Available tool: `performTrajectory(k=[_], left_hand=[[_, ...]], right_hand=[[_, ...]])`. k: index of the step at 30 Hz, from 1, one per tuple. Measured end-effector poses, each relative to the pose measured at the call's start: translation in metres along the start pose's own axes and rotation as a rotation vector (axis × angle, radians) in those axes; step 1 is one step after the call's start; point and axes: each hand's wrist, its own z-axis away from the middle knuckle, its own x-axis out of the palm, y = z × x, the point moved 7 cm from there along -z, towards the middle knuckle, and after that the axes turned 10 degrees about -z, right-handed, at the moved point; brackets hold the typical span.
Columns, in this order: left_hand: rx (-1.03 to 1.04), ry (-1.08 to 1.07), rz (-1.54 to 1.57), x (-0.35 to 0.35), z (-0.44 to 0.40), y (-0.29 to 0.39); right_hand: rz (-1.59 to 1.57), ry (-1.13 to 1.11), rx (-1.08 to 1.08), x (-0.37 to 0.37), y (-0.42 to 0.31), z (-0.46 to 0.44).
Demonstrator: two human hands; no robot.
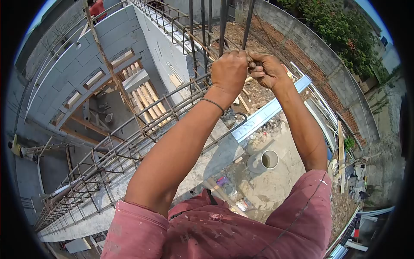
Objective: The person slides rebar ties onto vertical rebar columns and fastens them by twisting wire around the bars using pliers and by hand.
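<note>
My left hand is closed in a fist at the foot of several upright steel bars, its back toward me. Close beside it, my right hand has its fingers curled and pinched together. The two hands nearly touch at the fingertips, and whatever lies between the fingers is too small or hidden to name. Under my left wrist runs a horizontal rebar cage that stretches away to the lower left along the top of a wall. A bent bar end sticks out below my hands.
Far below on the ground stand a round pipe and rubble. A pale metal channel slants beneath my right forearm. Block walls enclose a lower room with timber poles. Another person in red is at the upper left.
</note>
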Motion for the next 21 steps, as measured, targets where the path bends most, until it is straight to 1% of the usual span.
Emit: performTrajectory(k=[1,3,4,5,7,8,10,11,13,14,15,16,18,20,21], left_hand=[[-0.005,0.004,0.016,-0.001,-0.001,-0.001],[-0.004,-0.006,0.007,-0.001,0.002,0.0],[-0.01,0.005,0.018,0.0,0.0,0.0],[-0.017,0.015,0.027,0.001,-0.001,-0.001],[-0.013,0.031,0.01,-0.001,-0.003,0.0],[-0.025,0.0,0.009,0.001,-0.002,0.0],[-0.043,-0.04,0.014,0.004,0.001,-0.001],[-0.056,-0.029,-0.003,0.003,0.001,-0.001],[-0.057,-0.032,0.044,0.005,0.001,0.0],[-0.065,-0.049,0.036,0.006,0.003,0.0],[-0.074,-0.064,0.024,0.007,0.003,0.001],[-0.091,-0.062,0.03,0.007,0.002,0.0],[-0.11,-0.033,0.052,0.007,0.003,0.001],[-0.131,0.008,0.046,0.002,0.003,-0.001],[-0.105,-0.05,0.078,0.003,0.004,0.001]], right_hand=[[0.003,-0.005,-0.012,0.003,0.008,0.008],[0.701,0.241,-0.61,0.006,-0.005,0.043],[1.125,0.304,-1.088,0.023,-0.012,0.072],[1.251,0.211,-1.545,0.048,-0.012,0.101],[1.46,0.124,-1.802,0.066,-0.013,0.109],[1.448,0.113,-1.812,0.066,-0.02,0.107],[1.65,-0.154,-1.638,0.07,-0.022,0.089],[1.641,-0.18,-1.65,0.067,-0.024,0.088],[1.74,-0.195,-1.71,0.071,-0.019,0.083],[1.788,-0.191,-1.774,0.076,-0.017,0.085],[1.833,-0.22,-1.792,0.08,-0.015,0.087],[1.828,-0.247,-1.817,0.085,-0.012,0.09],[1.773,-0.262,-1.741,0.077,-0.014,0.08],[1.794,-0.253,-1.69,0.082,-0.016,0.079],[1.782,-0.288,-1.705,0.082,-0.015,0.079]])
